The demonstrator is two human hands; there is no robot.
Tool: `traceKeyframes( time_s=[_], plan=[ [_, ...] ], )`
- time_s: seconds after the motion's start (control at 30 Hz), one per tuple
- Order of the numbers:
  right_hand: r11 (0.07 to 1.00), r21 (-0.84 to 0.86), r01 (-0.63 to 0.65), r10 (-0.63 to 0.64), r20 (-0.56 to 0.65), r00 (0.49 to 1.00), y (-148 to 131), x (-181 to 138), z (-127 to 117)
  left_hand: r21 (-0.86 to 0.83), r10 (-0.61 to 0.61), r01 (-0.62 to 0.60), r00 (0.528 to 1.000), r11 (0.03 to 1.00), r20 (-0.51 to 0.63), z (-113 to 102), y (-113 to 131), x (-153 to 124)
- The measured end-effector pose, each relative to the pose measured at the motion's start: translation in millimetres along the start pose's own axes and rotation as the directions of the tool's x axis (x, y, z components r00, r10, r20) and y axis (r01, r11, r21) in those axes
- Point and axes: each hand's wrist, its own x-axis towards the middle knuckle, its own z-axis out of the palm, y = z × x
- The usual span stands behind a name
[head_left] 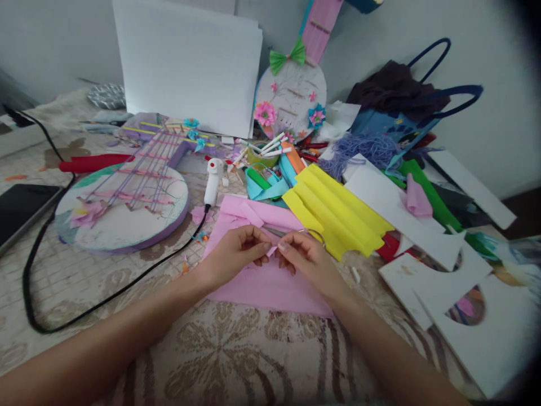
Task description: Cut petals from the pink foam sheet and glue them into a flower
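Between my two hands is a small piece of pink paper (273, 249), pinched from both sides. My left hand (239, 247) has its thumb and fingertips closed on the piece's left side. On the other side, my right hand (305, 256) grips it the same way. Both hands hover over a larger sheet of pink crepe paper (270, 290) spread on the table. A pair of scissors (313, 232) lies on that sheet behind my right hand, partly hidden by it. The scissors' blades show only a little between the hands.
A white glue gun (213, 181) with a black cord stands behind the pink sheet. Left of it lies a decorated cardboard instrument (127, 208) with purple strings. Yellow crepe paper (338, 211), purple yarn (363, 155) and cut white board (456, 287) crowd the right. A phone (25, 211) is far left.
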Motion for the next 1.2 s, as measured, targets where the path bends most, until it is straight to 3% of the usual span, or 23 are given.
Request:
traceKeyframes(
  time_s=[0.17,0.3,0.43,0.53,0.7,0.8,0.9,1.0,1.2],
  plan=[
    [1.0,-0.014,-0.003,0.003,-0.004,1.0,-1,0,4,0.025,0.005,-0.007,0.998,1.0,0.056,1,-5,0],
    [0.958,-0.269,0.101,-0.12,-0.053,0.991,-2,2,-6,0.021,-0.034,0.033,0.996,0.999,0.083,0,-7,0],
    [0.704,-0.706,0.075,-0.224,-0.121,0.967,2,7,-32,-0.068,-0.072,0.077,0.995,0.995,0.066,0,-6,0],
    [0.538,-0.841,0.052,-0.186,-0.059,0.981,9,9,-47,-0.129,-0.101,0.109,0.993,0.986,0.068,-1,-5,1],
    [0.472,-0.878,0.085,-0.189,-0.007,0.982,12,8,-47,-0.227,-0.178,0.186,0.983,0.956,0.054,-2,-5,1],
    [0.531,-0.845,0.06,-0.202,-0.057,0.978,8,7,-45,-0.297,-0.211,0.217,0.976,0.93,0.051,-2,-5,2],
    [0.738,-0.675,0.016,-0.15,-0.141,0.979,4,8,-45,-0.342,-0.2,0.203,0.979,0.917,0.045,-2,-8,3],
    [0.94,-0.342,0.023,-0.074,-0.136,0.988,3,9,-41,-0.318,-0.152,0.147,0.988,0.937,0.009,-3,-11,3],
    [0.997,0.045,-0.056,0.058,-0.053,0.997,5,6,-14,-0.19,-0.083,0.084,0.996,0.978,0.012,-1,-6,0]
  ],
)
